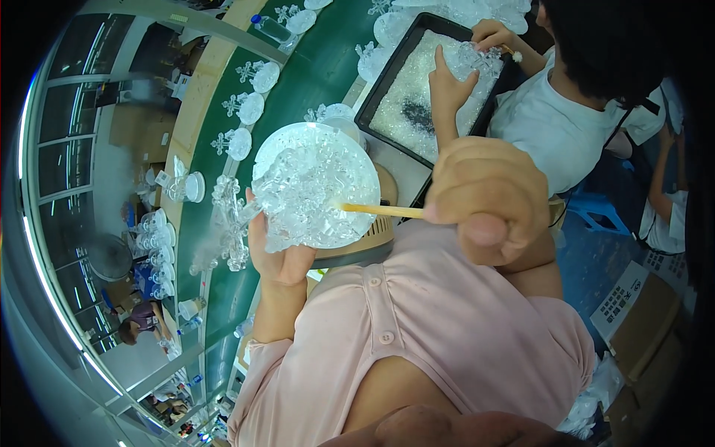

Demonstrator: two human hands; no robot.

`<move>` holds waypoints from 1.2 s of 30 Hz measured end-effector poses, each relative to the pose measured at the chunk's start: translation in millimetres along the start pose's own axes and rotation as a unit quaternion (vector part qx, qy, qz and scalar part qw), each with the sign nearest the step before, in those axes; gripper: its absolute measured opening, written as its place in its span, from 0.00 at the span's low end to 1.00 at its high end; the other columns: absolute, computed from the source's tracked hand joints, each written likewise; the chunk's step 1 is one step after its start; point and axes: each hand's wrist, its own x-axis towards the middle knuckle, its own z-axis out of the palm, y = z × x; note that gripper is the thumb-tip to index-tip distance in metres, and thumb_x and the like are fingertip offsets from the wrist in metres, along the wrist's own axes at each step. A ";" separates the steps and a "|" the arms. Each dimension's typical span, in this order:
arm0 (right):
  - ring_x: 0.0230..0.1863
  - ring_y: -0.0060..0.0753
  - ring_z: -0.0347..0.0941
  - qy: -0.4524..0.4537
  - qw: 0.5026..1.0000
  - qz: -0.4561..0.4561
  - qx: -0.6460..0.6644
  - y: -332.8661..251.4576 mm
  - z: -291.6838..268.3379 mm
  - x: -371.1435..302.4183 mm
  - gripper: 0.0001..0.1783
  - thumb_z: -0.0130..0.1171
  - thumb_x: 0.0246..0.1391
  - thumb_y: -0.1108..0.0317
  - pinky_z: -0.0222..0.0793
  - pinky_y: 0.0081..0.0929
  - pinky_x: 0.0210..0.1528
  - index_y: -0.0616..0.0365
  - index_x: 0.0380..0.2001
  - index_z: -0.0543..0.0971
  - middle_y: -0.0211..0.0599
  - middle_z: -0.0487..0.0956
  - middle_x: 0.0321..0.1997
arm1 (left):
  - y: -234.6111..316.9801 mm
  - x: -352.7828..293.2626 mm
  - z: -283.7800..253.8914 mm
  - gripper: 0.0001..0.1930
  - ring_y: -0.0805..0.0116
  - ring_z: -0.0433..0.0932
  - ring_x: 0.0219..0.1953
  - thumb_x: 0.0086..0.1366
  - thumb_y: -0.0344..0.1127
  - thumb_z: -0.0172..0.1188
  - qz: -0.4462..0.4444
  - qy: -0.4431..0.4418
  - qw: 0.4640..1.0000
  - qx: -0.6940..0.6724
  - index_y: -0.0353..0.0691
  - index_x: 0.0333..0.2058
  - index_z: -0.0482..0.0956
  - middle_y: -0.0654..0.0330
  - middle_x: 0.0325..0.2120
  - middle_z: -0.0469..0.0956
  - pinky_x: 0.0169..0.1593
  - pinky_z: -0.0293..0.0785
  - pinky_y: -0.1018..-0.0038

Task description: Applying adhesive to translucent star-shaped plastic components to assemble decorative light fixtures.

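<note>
My left hand (281, 261) supports a clear ornament (316, 186) from below and from its left side. The ornament has a wide round base with a lumpy, glassy surface, and an ornate cross-like part (229, 223) sticks out to the left. Closed in a fist, my right hand (488, 201) grips a thin yellowish stick, perhaps a brush handle (383, 211). The pale tip of the stick meets the base's surface right of its middle; whether it has bristles I cannot tell.
A black tray (365, 112) of sparkling clear granules stands far right, with a co-worker's hands (450, 89) over it. Similar clear ornaments (264, 77) line the green conveyor belt (298, 89). Behind my ornament is a beige rounded device (372, 242). Cardboard boxes (640, 320) lie at right.
</note>
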 end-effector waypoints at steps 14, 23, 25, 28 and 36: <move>0.13 0.33 0.67 0.036 0.996 0.077 -0.028 -11.1 8.0 7.8 0.27 0.41 0.57 0.49 0.65 0.28 0.20 0.57 0.14 0.69 0.34 0.70 0.13 | -1.4 -3.1 -0.3 0.28 0.48 0.55 0.59 0.65 0.50 0.36 0.016 0.044 0.998 0.043 0.39 0.58 0.55 0.49 0.58 0.56 0.61 0.46 0.50; 0.11 0.30 0.64 0.031 0.993 0.112 0.036 -10.6 2.3 9.1 0.28 0.40 0.58 0.49 0.60 0.23 0.15 0.57 0.13 0.69 0.33 0.69 0.12 | -3.0 -10.6 2.5 0.33 0.49 0.52 0.61 0.62 0.59 0.38 -0.014 -0.043 0.993 -0.110 0.43 0.59 0.53 0.51 0.59 0.53 0.61 0.43 0.49; 0.12 0.29 0.63 0.066 0.992 0.080 0.067 -7.2 -4.2 7.0 0.28 0.36 0.58 0.47 0.59 0.23 0.16 0.57 0.17 0.69 0.33 0.69 0.13 | -1.3 -16.4 9.1 0.34 0.49 0.52 0.61 0.61 0.60 0.38 0.014 0.002 0.988 -0.153 0.44 0.60 0.52 0.51 0.59 0.53 0.61 0.43 0.49; 0.14 0.26 0.61 0.118 0.989 0.035 0.084 -8.4 -22.7 5.8 0.30 0.31 0.59 0.44 0.57 0.24 0.17 0.58 0.22 0.70 0.33 0.68 0.15 | -1.9 -5.7 6.4 0.36 0.49 0.53 0.60 0.60 0.62 0.39 -0.009 -0.012 0.989 -0.149 0.44 0.60 0.52 0.51 0.59 0.53 0.61 0.43 0.49; 0.20 0.30 0.66 0.130 0.990 0.048 -0.005 -15.0 -15.2 -6.5 0.33 0.29 0.55 0.39 0.66 0.43 0.42 0.59 0.28 0.70 0.38 0.70 0.23 | -0.8 -8.4 5.1 0.37 0.50 0.54 0.60 0.58 0.64 0.39 -0.011 -0.030 0.991 -0.132 0.45 0.59 0.54 0.52 0.59 0.55 0.61 0.43 0.49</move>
